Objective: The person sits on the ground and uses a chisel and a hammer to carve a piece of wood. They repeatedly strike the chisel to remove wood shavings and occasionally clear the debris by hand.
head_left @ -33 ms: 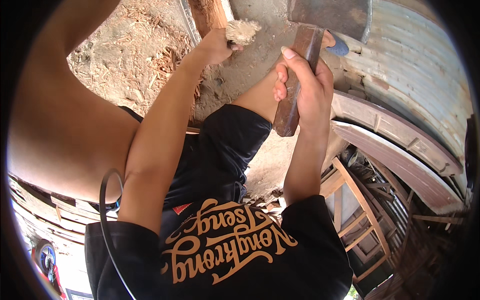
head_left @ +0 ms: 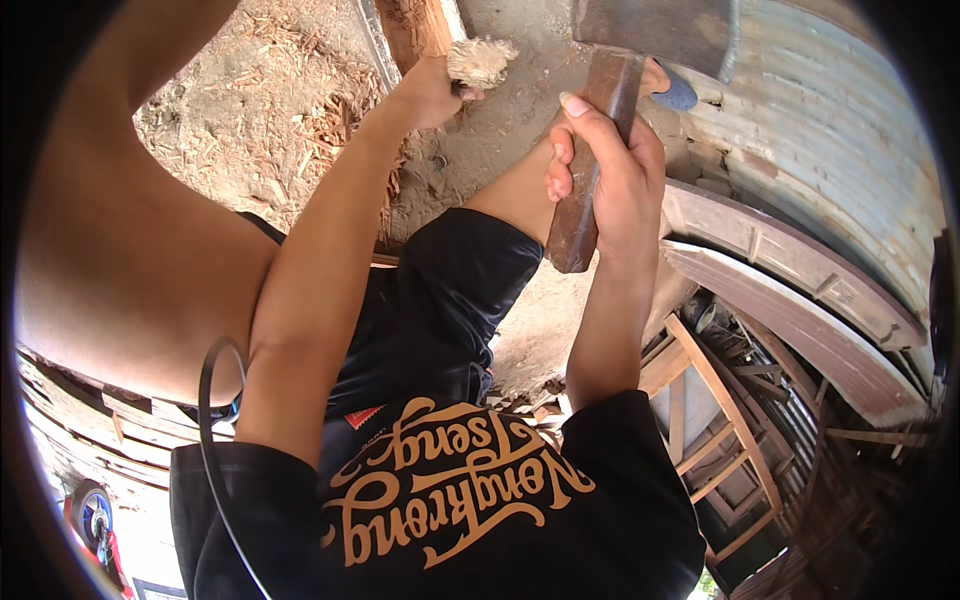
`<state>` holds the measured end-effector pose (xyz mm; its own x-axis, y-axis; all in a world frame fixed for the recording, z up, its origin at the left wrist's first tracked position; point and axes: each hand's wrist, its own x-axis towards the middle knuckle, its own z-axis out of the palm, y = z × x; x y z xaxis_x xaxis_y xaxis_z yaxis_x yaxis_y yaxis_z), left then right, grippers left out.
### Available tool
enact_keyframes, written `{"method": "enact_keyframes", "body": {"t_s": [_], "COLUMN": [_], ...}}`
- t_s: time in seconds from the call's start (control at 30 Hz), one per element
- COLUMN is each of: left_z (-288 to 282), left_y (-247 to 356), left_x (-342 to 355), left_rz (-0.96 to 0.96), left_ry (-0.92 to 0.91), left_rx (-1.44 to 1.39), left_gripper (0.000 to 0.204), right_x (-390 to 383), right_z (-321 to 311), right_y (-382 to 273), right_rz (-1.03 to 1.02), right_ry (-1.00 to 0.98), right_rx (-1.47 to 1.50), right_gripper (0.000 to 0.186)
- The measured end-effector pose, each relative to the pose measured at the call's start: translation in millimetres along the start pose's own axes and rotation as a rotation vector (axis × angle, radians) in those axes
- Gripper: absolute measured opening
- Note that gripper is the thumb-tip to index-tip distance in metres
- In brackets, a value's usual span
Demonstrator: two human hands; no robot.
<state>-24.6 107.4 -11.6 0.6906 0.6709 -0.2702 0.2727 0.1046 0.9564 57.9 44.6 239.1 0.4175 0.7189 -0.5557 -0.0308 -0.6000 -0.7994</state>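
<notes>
In my right hand [head_left: 620, 170] is the brown wooden handle of a mallet [head_left: 600, 100]. Its broad, dark, block-like head [head_left: 655, 30] rises to the top edge, partly out of view. My fingers wrap the handle, thumb along it. Further left and forward, my left hand [head_left: 430, 95] is closed around a chisel-like tool, whose frayed, pale wooden butt [head_left: 482, 62] sticks out above the fist; its blade is hidden. This hand sits against a wooden piece [head_left: 415, 30] with a reddish-brown, cut-out face. The mallet head is apart from the frayed butt.
Wood chips [head_left: 290, 110] litter the dirt ground at left. My bent bare leg [head_left: 150, 260] fills the left side. A corrugated metal sheet [head_left: 830, 100] stands at right, above brown panels [head_left: 800, 330] and a wooden frame [head_left: 735, 440]. A blue sandal [head_left: 677, 92] shows behind the mallet.
The mallet head has shifted very slightly left and up. The frayed butt in my left hand has moved slightly left. Otherwise the two frames look alike.
</notes>
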Motion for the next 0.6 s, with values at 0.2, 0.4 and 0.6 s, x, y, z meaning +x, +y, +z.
{"method": "enact_keyframes", "body": {"t_s": [0.2,0.4,0.6], "left_z": [-14.7,-8.2,4.6], "left_y": [20.1,3.3,-23.6], "left_x": [-1.7,9.3,15.3], "left_rz": [-0.144,-0.079,-0.062], "left_ry": [-0.025,-0.066,-0.054], "left_rx": [0.008,-0.059,0.089], "left_gripper": [0.033,0.033,0.047], "right_x": [16.5,31.9,13.3], "right_z": [4.5,-1.9,-3.3], "right_y": [33.4,31.7,-62.4], "right_rz": [0.136,0.291,0.037], "right_ry": [0.005,-0.058,-0.001], "right_rx": [0.007,-0.018,-0.185], "right_gripper": [0.02,0.023,0.028]}}
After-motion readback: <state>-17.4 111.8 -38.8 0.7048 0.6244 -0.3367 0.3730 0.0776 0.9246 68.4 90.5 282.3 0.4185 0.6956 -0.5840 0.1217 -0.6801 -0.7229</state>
